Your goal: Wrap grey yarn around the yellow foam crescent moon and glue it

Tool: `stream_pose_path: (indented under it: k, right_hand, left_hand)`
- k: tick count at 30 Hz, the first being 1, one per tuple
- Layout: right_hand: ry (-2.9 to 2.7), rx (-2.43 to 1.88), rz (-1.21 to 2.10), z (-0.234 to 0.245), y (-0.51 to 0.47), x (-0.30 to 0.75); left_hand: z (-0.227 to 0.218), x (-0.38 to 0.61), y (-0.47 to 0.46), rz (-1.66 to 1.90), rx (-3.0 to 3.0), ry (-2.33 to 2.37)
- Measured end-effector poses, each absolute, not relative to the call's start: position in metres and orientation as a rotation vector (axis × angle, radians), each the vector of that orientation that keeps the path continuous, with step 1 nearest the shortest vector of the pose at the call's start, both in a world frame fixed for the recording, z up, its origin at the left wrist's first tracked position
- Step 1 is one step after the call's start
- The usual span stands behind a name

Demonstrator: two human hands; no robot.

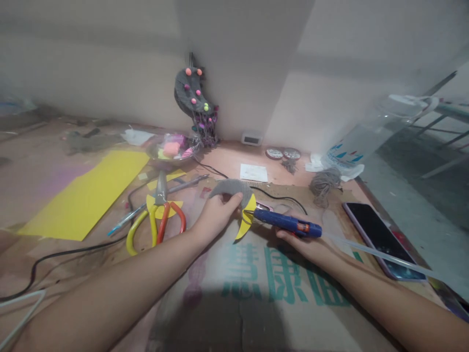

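Note:
Between the fingers and thumb of my left hand (221,213) is a grey, yarn-covered crescent (230,187). A yellow crescent-shaped paper piece (246,221) meets its right end and curves down toward me. My right hand (298,243) is wrapped round a blue hot glue gun (287,222), its nozzle touching or just over the yellow piece. A long clear glue stick (370,250) sticks out from the gun's rear to the right. The fingers under the gun are partly hidden.
Scissors (161,215) with yellow and red handles, a pen (161,203) and yellow paper (90,195) lie left. A decorated crescent (192,93) stands against the wall. On the right are grey yarn (325,183), a phone (383,239) and a clear bottle (370,129). A black cord (76,252) crosses the table.

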State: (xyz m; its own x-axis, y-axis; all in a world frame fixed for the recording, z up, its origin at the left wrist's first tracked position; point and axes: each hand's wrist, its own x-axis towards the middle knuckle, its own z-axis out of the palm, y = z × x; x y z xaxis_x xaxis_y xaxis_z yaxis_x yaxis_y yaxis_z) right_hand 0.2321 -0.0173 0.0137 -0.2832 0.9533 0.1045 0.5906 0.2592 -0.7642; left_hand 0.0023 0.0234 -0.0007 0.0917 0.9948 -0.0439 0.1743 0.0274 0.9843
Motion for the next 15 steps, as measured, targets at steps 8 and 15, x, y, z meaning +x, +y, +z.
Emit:
stream_pose_path:
  k: [8,15]
  right_hand:
    - [-2.013,-1.383,0.699,0.0136,-0.0181,0.2289]
    - [-1.997,-1.411,0.690,0.0099,-0.0183,0.2279]
  left_hand:
    - [-0.0005,0.0019,0.0232,0.996,1.439,1.335]
    - [-0.0031,0.0016,0.0230,0.989,1.458,1.339]
